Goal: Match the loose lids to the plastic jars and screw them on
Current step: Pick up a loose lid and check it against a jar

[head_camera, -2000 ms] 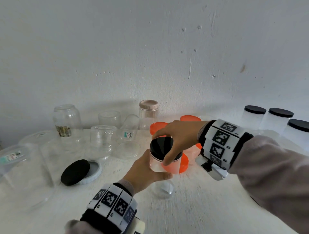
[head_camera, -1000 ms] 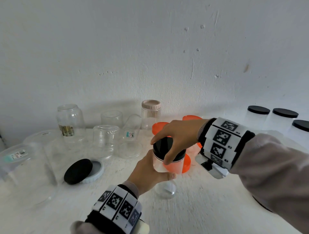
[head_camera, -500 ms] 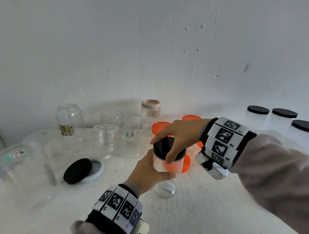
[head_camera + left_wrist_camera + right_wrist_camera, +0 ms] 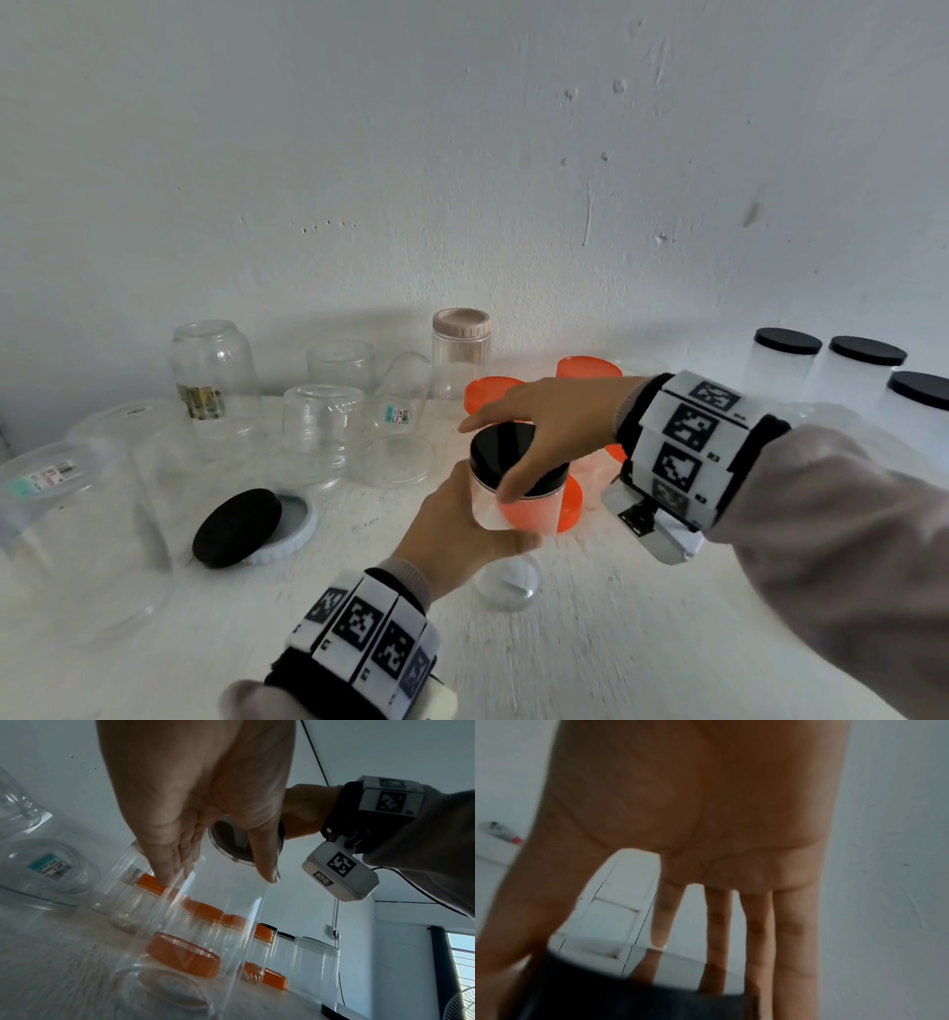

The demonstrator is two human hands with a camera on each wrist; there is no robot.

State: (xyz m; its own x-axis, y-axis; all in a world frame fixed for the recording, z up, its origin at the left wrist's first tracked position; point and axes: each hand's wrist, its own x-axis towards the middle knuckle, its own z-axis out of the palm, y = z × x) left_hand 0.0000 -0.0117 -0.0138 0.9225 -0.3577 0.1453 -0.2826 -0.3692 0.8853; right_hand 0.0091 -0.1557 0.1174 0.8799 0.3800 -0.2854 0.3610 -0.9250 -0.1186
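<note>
A small clear plastic jar is held just above the white table. My left hand grips its body from the near left side, thumb in front; in the left wrist view my left hand's fingers wrap the clear jar wall. A black lid sits on the jar's mouth. My right hand comes from the right and pinches the lid's rim with thumb and fingers. In the right wrist view the black lid lies under my right hand's fingers.
Several clear jars stand upside down at the back left, with a beige-lidded jar behind them. Orange lids lie behind the hands. Three black-lidded jars stand far right. A loose black lid leans on a pale lid, and a small clear lid lies near.
The jar and my left hand stay where they were. My right hand's fingers have shifted slightly round the black lid's rim.
</note>
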